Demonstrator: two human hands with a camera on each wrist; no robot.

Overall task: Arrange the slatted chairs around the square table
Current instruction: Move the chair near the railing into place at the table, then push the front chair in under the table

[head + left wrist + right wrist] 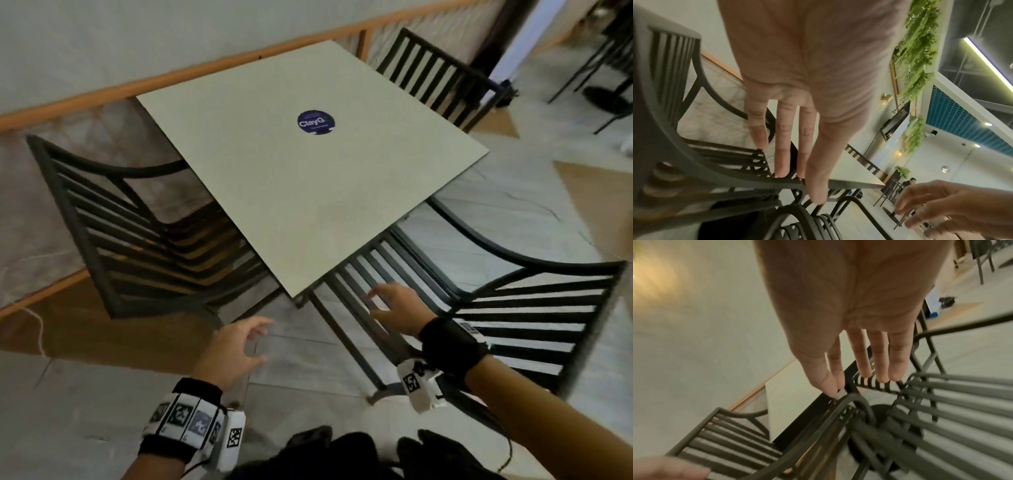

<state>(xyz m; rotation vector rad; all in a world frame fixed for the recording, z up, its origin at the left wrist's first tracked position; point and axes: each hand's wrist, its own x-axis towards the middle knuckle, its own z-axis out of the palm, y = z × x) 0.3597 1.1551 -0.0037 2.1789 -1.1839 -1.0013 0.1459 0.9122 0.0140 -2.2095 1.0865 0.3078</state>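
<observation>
The pale square table (291,178) with a round blue sticker stands in the middle. One black slatted chair (113,222) is tucked in at its left side, and a second chair (435,72) stands at the far side. A third chair (496,308) stands at the near right, its seat partly under the table. My left hand (262,342) is open above the floor near the table's near corner and holds nothing; its fingers (781,146) are straight. My right hand (375,303) is open with spread fingers (881,363) over the third chair's seat slats (941,410). Whether it touches them is unclear.
An orange wooden rail (171,75) runs along the wall behind the table. More dark chair and table legs (603,68) stand at the far right. A thin white cord (37,329) lies on the floor at the left. Tiled floor lies open in front of me.
</observation>
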